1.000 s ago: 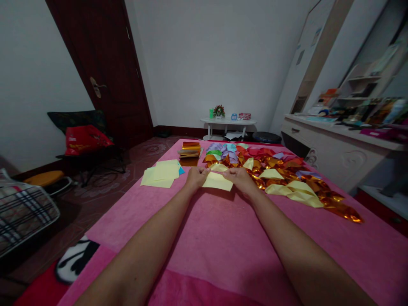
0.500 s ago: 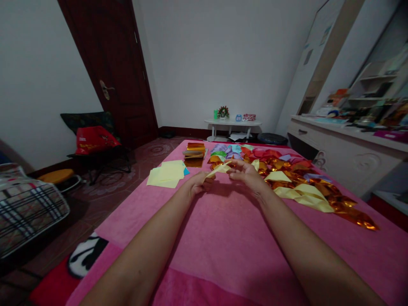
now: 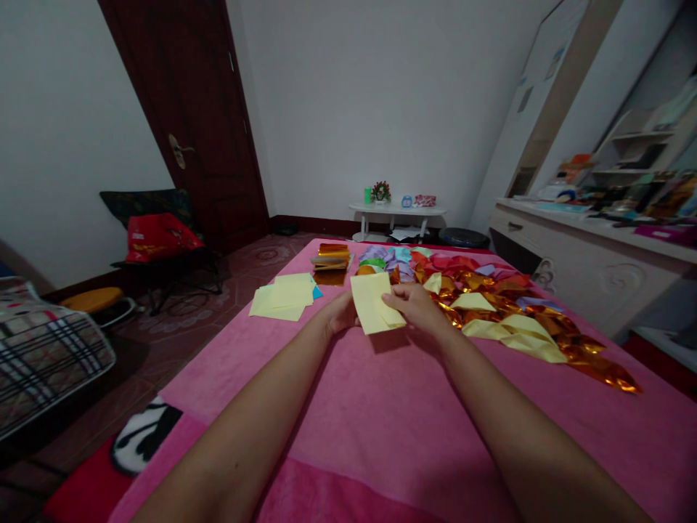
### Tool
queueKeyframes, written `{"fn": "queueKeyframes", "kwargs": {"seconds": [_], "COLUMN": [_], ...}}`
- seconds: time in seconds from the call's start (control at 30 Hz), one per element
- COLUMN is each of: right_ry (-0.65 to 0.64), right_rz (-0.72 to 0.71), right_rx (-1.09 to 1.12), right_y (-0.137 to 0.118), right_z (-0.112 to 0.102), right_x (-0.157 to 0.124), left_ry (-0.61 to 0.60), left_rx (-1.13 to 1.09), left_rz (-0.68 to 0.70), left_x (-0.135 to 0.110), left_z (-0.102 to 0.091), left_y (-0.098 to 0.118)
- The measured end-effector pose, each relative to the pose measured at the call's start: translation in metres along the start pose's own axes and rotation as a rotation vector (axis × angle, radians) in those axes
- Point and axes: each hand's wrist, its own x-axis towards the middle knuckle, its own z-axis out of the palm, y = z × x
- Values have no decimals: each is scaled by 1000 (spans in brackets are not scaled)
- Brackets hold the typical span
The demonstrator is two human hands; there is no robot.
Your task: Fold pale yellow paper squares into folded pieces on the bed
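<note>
A sheet of pale yellow paper [image 3: 372,303], partly folded, is held up between my two hands above the pink cover. At its left edge my left hand [image 3: 342,312] grips it, with some fingers hidden behind the sheet. My right hand [image 3: 414,303] pinches the right side, thumb on the near face over a folded flap. To the left lies a loose stack of flat yellow sheets [image 3: 283,296], a blue corner peeking out. Folded yellow paper pieces [image 3: 531,338] lie to the right among shiny orange-gold foil pieces [image 3: 593,356].
Behind the hands sits a stack of gold foil sheets [image 3: 330,263]. Purple, green and red folded papers [image 3: 457,263] spread along the far edge of the pink cover [image 3: 348,421]. A small white table [image 3: 397,210] stands by the wall; a cluttered dresser [image 3: 588,232] is at right.
The yellow paper has turned from nearly edge-on to show its broad face. My right hand has shifted its hold, and its thumb now presses on the paper's front.
</note>
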Motion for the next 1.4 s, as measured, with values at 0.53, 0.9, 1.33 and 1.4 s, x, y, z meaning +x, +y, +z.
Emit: {"fn": "queueKeyframes", "kwargs": {"seconds": [0.53, 0.9, 1.33, 1.4], "right_ry": [-171, -102, 207, 228], "right_rz": [91, 159, 100, 93], "right_rx": [-110, 5, -101, -152], "right_y": [11, 19, 49, 47], "right_z": [2, 8, 2, 0], "right_x": [-5, -7, 1, 1], "left_ry": [187, 542, 509, 508], "left_rx": [-92, -71, -142, -154], "left_rz": [38, 117, 183, 186], "left_x": [-6, 3, 5, 6], "left_z": [-5, -9, -12, -12], "left_y": [-1, -10, -15, -17]}}
